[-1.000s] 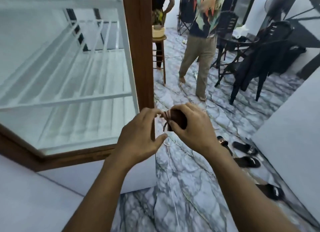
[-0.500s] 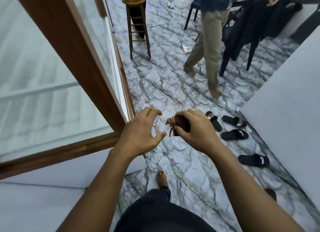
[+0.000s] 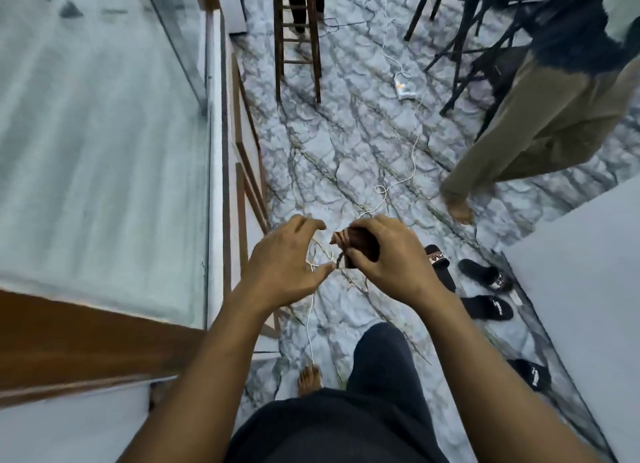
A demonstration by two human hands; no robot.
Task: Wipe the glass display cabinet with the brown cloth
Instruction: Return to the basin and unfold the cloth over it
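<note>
My right fingers (image 3: 367,226) are curled over the brown cloth (image 3: 361,249), with the thumb pinching it from below, so my right hand (image 3: 389,260) holds it bunched up in the air in front of me. A thin end of the cloth hangs out on the left side. My left fingers (image 3: 307,224) are bent and spread apart, well clear of the thumb. My left hand (image 3: 282,267) grips nothing, and its thumb tip lies just beside that hanging end; I cannot tell whether they touch.

Most of the cloth is hidden inside my fist, and the whole view is smeared with blur.

The glass display cabinet (image 3: 104,144) stands to my left, apart from both hands, with its brown wooden frame (image 3: 79,341) along the near edge. Below me are my dark trouser leg (image 3: 377,369) and a bare foot (image 3: 309,379) on the grey marbled floor (image 3: 346,144). A white cable (image 3: 412,151) trails across the floor. Black slippers (image 3: 486,307) lie to my right beside a pale flat surface (image 3: 581,272). Farther off are a wooden stool (image 3: 298,40), a dark chair (image 3: 460,30) and another person's legs in khaki trousers (image 3: 519,130), cut off at the frame edge.
</note>
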